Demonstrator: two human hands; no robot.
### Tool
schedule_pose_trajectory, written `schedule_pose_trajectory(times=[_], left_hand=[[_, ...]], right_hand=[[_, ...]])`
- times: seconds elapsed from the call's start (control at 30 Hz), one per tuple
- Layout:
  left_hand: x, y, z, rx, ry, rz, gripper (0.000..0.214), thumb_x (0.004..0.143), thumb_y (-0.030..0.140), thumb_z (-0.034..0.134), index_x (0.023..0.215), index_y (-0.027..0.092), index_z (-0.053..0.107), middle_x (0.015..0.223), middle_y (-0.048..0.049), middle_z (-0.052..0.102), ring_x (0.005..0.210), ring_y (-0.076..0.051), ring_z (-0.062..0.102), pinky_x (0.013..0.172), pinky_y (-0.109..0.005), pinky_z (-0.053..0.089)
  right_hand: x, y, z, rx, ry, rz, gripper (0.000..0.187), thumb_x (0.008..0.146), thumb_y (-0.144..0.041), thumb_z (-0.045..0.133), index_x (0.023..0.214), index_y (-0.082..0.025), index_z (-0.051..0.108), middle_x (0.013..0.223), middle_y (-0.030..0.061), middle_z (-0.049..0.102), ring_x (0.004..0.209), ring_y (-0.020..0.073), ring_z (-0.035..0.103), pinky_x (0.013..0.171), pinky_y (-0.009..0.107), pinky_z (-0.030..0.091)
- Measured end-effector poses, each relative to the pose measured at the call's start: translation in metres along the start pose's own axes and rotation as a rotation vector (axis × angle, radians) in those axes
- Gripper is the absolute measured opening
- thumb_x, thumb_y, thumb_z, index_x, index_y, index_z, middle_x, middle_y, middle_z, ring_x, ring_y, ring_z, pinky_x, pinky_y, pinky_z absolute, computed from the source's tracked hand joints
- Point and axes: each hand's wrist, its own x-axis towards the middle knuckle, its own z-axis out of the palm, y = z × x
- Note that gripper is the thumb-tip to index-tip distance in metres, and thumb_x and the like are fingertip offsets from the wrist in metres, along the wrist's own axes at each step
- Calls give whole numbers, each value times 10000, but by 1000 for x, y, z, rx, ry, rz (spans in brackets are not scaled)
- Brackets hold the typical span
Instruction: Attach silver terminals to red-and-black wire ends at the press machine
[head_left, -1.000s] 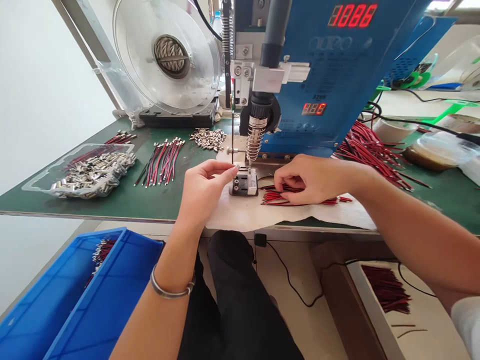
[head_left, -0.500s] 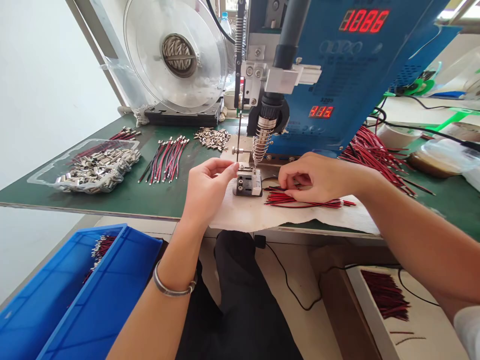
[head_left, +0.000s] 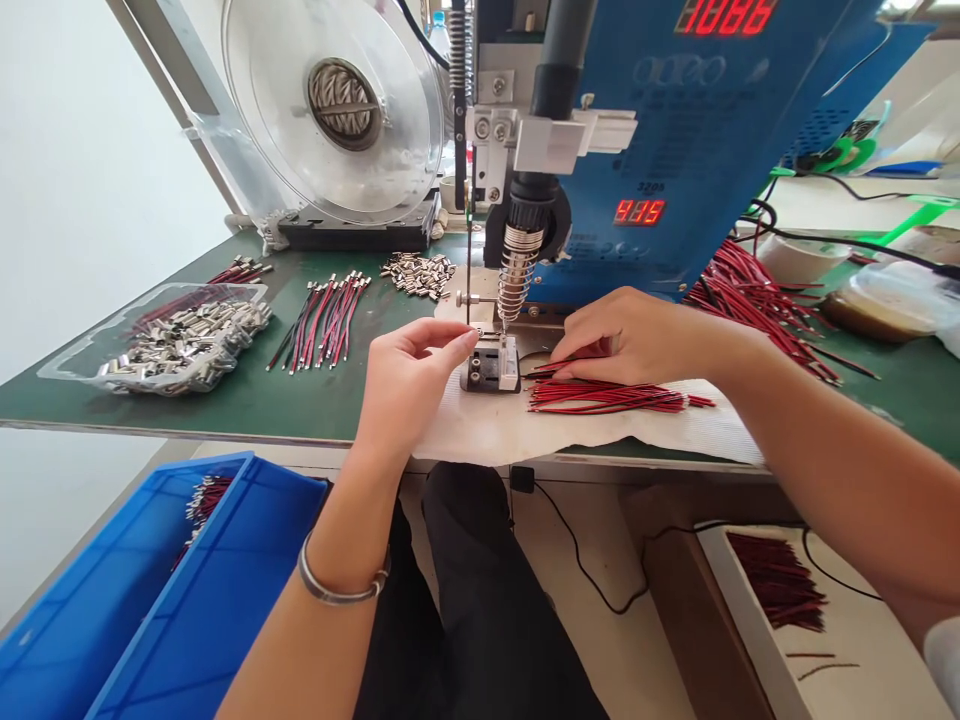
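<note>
My left hand (head_left: 409,385) is closed in a pinch at the left side of a small metal fixture (head_left: 484,372); whatever sits between thumb and forefinger is too small to make out. Over the fixture stands the spring-wrapped tip of a soldering iron (head_left: 519,265), with a thin feed tube (head_left: 469,260) to its left. To the right, my right hand (head_left: 637,335) pinches a red and black wire (head_left: 551,370), its end pointing at the fixture. Just below that hand, a bundle of red and black wires (head_left: 607,399) lies on a white cloth (head_left: 517,435).
A blue machine (head_left: 675,130) with red digits rises behind. On the green table (head_left: 300,400) are a clear tray (head_left: 75,365) of metal connectors, finished-looking wires (head_left: 322,320), loose connectors (head_left: 418,273) and a wire heap (head_left: 757,310). A blue bin (head_left: 187,590) stands lower left.
My right hand has lifted slightly off the bundle, with the wire now drawn apart above it. My left hand keeps its pinch at the fixture. The machine's lower red digits have changed.
</note>
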Motion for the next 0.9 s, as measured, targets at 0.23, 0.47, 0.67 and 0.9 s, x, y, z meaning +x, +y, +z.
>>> schedule_pose_trajectory(times=[0.23,0.47,0.67,0.9], left_hand=[[-2,4,0,-20,-10,-46,98,805,335,923,872,263,920,903,-18,868,764,-168,683,789,-327,534],[-3,3,-1,-98,-45,-37,133,795,313,955,865,235,875,931,-53,862,930,-227,794,887,-337,607],[-3,4,-1,-31,-74,-14,112,811,334,958,860,252,898,905,-34,857,805,-184,720,772,-312,558],[-6,8,-1,27,-121,11,102,836,343,936,865,254,895,880,-33,843,783,-185,690,694,-313,501]], right_hand=[[0,1,3,22,124,-90,335,1073,-467,667,1090,-262,931,906,81,797,736,209,664,712,367,489],[1,-4,8,-21,192,-168,350,1130,-454,615,1156,-279,917,893,56,749,759,190,658,705,332,475],[3,-5,14,-109,223,-224,358,1153,-389,580,1184,-237,903,877,55,758,744,183,650,694,315,458],[6,-9,21,-183,251,-199,366,1158,-357,559,1128,-215,895,763,28,705,665,169,602,651,300,402]])
